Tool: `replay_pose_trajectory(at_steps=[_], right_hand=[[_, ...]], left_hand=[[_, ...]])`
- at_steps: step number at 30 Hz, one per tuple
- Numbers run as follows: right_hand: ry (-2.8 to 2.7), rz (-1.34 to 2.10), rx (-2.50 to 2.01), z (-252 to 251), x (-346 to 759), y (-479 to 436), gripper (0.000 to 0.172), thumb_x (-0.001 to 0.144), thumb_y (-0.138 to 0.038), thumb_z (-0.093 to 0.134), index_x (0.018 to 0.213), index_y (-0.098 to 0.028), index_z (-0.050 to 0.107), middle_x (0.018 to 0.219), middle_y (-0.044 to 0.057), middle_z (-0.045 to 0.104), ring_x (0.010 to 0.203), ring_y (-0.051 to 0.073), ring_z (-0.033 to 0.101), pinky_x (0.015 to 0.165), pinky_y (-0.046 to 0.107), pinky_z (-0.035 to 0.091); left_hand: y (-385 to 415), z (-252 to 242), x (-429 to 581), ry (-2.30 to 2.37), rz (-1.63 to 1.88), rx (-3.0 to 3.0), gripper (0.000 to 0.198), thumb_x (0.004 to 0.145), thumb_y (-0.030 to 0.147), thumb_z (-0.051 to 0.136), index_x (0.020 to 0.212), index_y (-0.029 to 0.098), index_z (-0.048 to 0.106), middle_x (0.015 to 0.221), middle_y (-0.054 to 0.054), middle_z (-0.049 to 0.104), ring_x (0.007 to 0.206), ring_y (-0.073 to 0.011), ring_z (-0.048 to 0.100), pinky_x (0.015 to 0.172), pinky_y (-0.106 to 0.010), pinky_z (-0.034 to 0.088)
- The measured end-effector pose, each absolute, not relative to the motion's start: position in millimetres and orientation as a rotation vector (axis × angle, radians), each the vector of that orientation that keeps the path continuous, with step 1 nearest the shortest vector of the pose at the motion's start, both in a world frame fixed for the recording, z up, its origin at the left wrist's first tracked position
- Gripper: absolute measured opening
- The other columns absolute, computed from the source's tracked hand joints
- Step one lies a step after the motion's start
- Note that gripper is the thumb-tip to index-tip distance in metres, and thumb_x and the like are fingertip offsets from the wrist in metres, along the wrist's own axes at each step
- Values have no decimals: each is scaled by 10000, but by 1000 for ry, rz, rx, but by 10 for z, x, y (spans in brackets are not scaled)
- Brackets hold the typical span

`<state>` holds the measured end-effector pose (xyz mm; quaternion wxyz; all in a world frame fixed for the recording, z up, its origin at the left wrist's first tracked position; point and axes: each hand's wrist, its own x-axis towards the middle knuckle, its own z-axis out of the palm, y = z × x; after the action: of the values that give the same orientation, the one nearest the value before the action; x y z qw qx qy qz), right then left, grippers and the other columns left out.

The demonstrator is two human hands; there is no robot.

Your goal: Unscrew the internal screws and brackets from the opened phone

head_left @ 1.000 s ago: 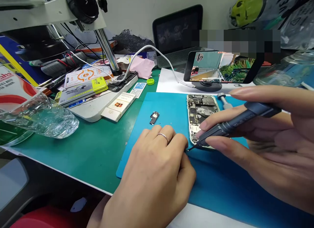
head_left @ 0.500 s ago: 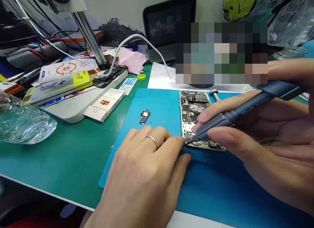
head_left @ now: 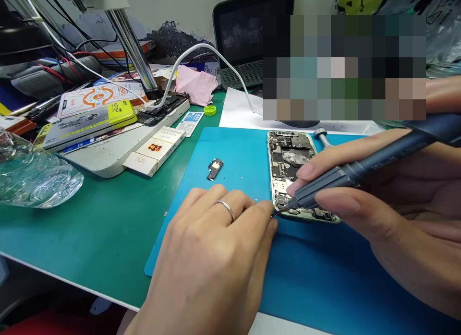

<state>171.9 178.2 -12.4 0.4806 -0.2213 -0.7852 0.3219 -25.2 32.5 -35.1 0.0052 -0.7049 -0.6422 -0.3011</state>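
Note:
My right hand (head_left: pixel 392 220) is closed round a dark blue pen-style screwdriver (head_left: pixel 374 167), its thin tip pointing down and left. That tip reaches the thumb and index finger of my left hand (head_left: pixel 216 244), by the lower left corner of an opened phone (head_left: pixel 293 169). Those two fingers are pressed together; anything between them is too small or hidden to make out. A ring is on this hand. The phone lies on a blue mat (head_left: pixel 309 277) with its circuit boards showing, partly covered by my right hand. A small black phone part (head_left: pixel 215 169) rests on the mat to the left.
A flat carton (head_left: pixel 156 150), a green cap (head_left: pixel 210 110) and boxes (head_left: pixel 86 124) lie to the left, with a clear plastic bottle (head_left: pixel 39 172) at the edge. Behind the phone are a metal bolt-like piece (head_left: pixel 321 136) and a dark screen (head_left: pixel 254 37). A white cable (head_left: pixel 201 45) arches over.
My left thumb has closed up against the index finger at the screwdriver tip. The phone and my right hand with the screwdriver appear slightly farther right as the view shifts.

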Motion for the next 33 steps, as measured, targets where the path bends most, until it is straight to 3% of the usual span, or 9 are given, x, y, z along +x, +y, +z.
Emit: replay_pose_trajectory(at_steps=[5,7,10,14,17,19,22,27,33], right_hand=[[-1885,778,-557,-158,1696,1776,662,957,-259,1104,1462,-440,716,1707,8,671,935,177,819,904,384,878],[-1877,779,-568,-211,1722,1779,622,1013,-385,1118,1528,-450,775,1716,6,700,933,189,824,927,402,887],[-1839,790,-600,-290,1782,1794,737,1036,-596,1124,1692,-434,830,1761,48,757,905,224,864,929,438,905],[-1954,727,-459,-288,1844,1830,687,1128,-362,1059,1720,-590,794,1820,-48,747,992,174,939,923,310,887],[-2014,652,-370,-277,1848,1834,764,1097,-205,1059,1735,-526,788,1683,-6,851,991,187,982,890,258,876],[-1908,637,-319,-307,1827,1828,717,1137,-191,1004,1755,-478,782,1613,23,872,974,197,984,888,257,874],[-1920,700,-270,-361,1790,1826,744,1161,-147,966,1794,-469,744,1606,26,850,1062,196,992,1011,260,865],[-1983,752,-237,-340,1814,1854,786,1174,-112,942,1822,-482,695,1527,35,851,1120,206,994,996,261,869],[-2039,803,-241,-262,1874,1834,751,1188,-122,929,1809,-478,700,1488,41,869,1149,222,1000,1013,285,875]], left_hand=[[311,-343,-239,-2020,-955,-2207,365,1342,190,599,1081,302,828,1063,37,879,897,-215,753,826,-468,602],[317,-351,-236,-2023,-960,-2215,370,1349,196,598,1071,300,819,1076,38,885,901,-212,753,839,-471,595],[331,-373,-250,-2027,-958,-2216,368,1358,197,588,1071,298,797,1100,51,884,929,-207,759,855,-470,577],[340,-432,-314,-1919,-1004,-2228,318,1369,198,584,1125,302,759,1084,76,854,921,-187,741,850,-432,551],[358,-508,-332,-1845,-988,-2249,283,1366,184,582,1159,310,728,1068,84,831,898,-181,728,833,-410,531],[377,-566,-299,-1835,-1000,-2235,298,1354,173,581,1125,312,711,1050,82,819,885,-189,711,820,-416,501],[396,-641,-215,-1891,-1131,-2099,361,1311,125,562,1021,300,686,998,59,785,866,-216,660,834,-447,441],[404,-701,-170,-1875,-1141,-2094,335,1257,61,576,1179,299,797,1019,61,789,881,-222,657,851,-446,426],[420,-693,-206,-1847,-1135,-2098,329,1267,70,573,1139,294,777,999,57,782,863,-212,665,803,-441,440]])
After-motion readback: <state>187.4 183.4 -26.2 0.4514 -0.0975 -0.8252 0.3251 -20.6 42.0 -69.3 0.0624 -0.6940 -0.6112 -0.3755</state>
